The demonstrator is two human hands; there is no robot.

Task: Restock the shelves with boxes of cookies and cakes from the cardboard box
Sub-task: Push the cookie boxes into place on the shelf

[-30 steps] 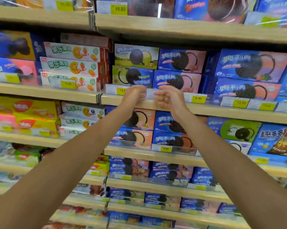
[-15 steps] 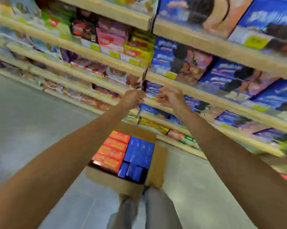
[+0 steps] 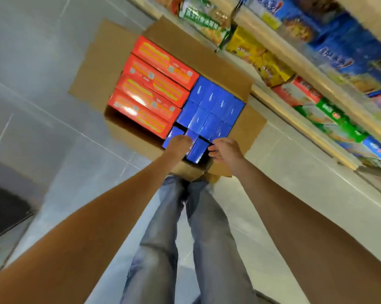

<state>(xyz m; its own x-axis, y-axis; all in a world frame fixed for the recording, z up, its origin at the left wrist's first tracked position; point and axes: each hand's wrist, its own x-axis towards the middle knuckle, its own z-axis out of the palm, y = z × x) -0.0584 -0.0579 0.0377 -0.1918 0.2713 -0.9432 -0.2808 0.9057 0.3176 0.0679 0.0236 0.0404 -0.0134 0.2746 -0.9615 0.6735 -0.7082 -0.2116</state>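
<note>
— Where's the stock?
— Shelves [image 3: 305, 126] run along the right. The cardboard box [image 3: 97, 69] sits on the floor beside them, flaps open, with red boxes [image 3: 154, 84] on its left and blue boxes [image 3: 211, 106] on its right.
— Hands?
— Left hand [image 3: 178, 145] is down on the nearest blue boxes; its fingers are hidden, so I cannot tell its grip. Right hand [image 3: 227, 150] hovers just beside them, fingers loosely spread.

I'm looking down a shop aisle, the snack section of a supermarket: pale wooden shelves [image 3: 294, 119] run along the right, packed tight with green snack packets [image 3: 207, 23], yellow crinkled bags [image 3: 261, 60] and blue printed cartons [image 3: 342, 51], and there's a small yellow price label [image 3: 270, 19] on a shelf edge. Underfoot are glossy grey floor tiles [image 3: 42, 84], and on them sits an open brown cardboard box [image 3: 106, 62] filled with flat red boxes [image 3: 154, 84] and narrow blue boxes [image 3: 211, 106] in neat rows.
</note>
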